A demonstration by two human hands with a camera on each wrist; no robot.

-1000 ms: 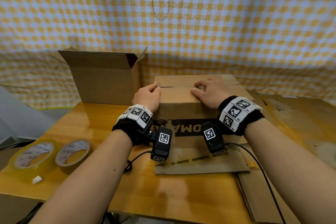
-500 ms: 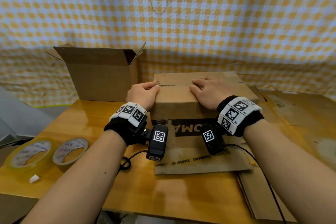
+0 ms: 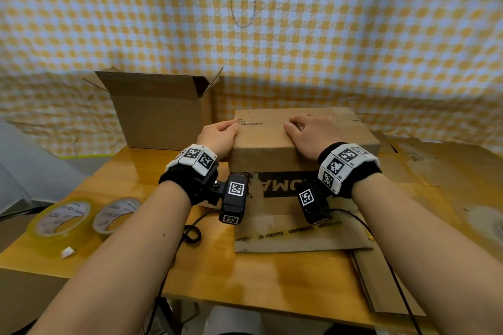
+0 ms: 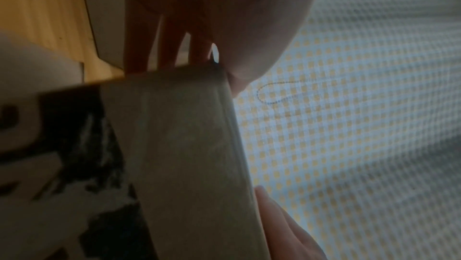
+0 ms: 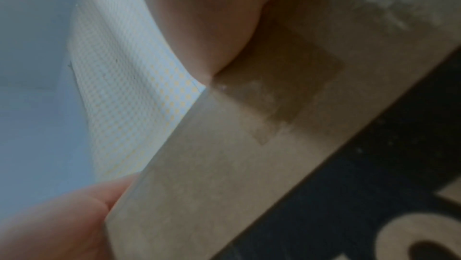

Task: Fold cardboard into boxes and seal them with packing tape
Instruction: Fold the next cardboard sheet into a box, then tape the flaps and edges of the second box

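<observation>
Two hands on my closed cardboard box [image 3: 296,144], table centre: left hand [image 3: 219,136] clasps its left top edge, right hand [image 3: 310,132] presses flat, fingers relaxed, likely holding flaps shut for taping. Tape rolls [image 3: 89,216] lie well left of box.

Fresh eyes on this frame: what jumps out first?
Both hands, left hand and right hand, rest on the closed cardboard box at table centre. Behind-left stands an open box; two tape rolls lie at the table's left edge.
</observation>
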